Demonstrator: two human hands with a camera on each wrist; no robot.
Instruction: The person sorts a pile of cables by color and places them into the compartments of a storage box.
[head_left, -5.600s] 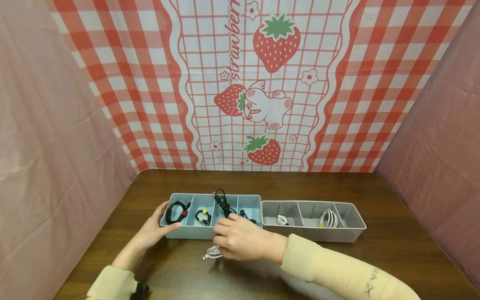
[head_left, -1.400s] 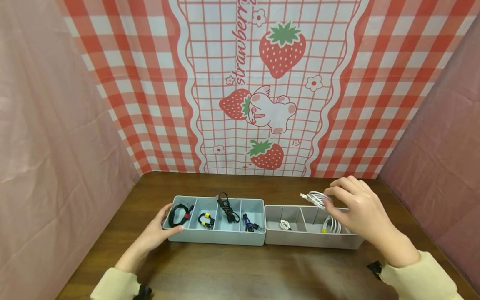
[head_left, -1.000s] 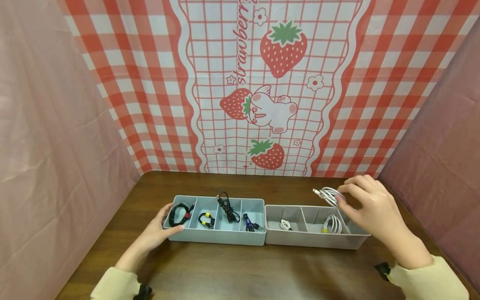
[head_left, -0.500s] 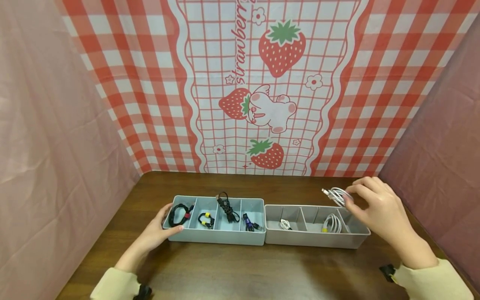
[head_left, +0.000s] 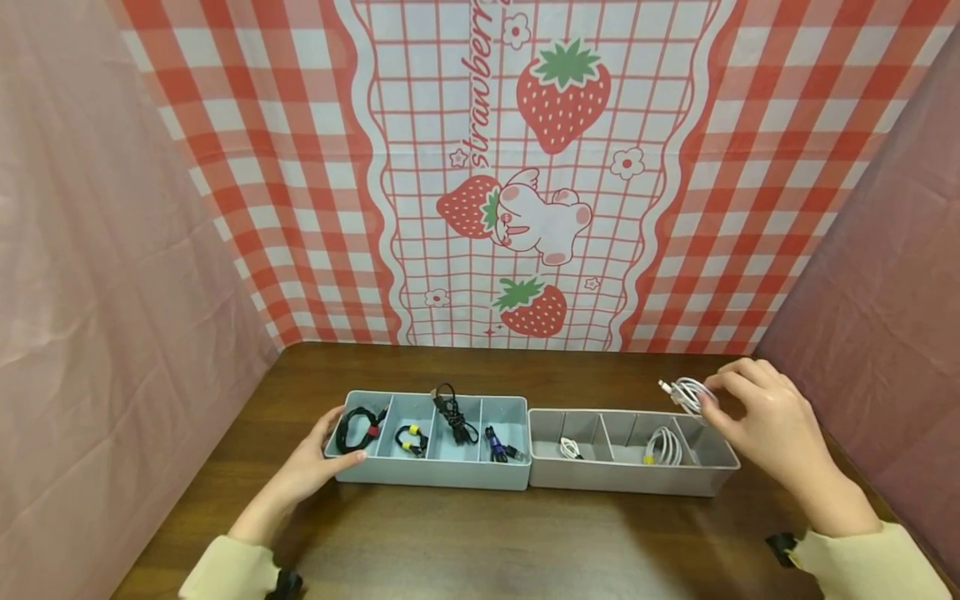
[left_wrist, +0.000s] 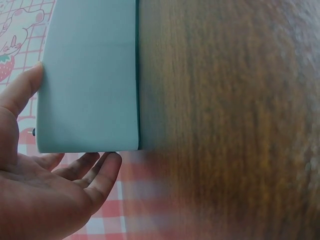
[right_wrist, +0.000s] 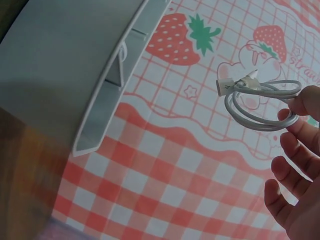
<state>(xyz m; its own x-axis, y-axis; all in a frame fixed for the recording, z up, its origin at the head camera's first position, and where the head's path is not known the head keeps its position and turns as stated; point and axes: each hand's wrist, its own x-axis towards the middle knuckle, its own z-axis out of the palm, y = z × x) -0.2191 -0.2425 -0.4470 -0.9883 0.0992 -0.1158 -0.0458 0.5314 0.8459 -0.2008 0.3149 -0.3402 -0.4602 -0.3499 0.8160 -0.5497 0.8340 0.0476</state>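
Observation:
My right hand (head_left: 767,414) pinches a coiled white charging cable (head_left: 687,394) between thumb and index finger, above the right end of the grey divided box (head_left: 622,477). Its USB plug (right_wrist: 226,86) shows in the right wrist view, with the other fingers loosely bent below the coil. At the left end of the light blue divided box (head_left: 431,473), my left hand (head_left: 309,458) rests its thumb on the front rim. In the left wrist view its relaxed fingers (left_wrist: 106,175) touch the end wall. The grey box's right compartment (head_left: 708,446) shows no cable.
The blue box holds a black cable (head_left: 360,431) with a red tie, one with yellow ties (head_left: 412,439), a black bundle (head_left: 454,421) poking above the rim and a dark blue-tied cable (head_left: 498,447). Two white cables, one small (head_left: 570,448) and one larger (head_left: 664,447), lie in the grey box.
My right hand took the white cable from in front of the blue box to above the grey box, lately drifting slightly right. My left hand stays on the blue box.

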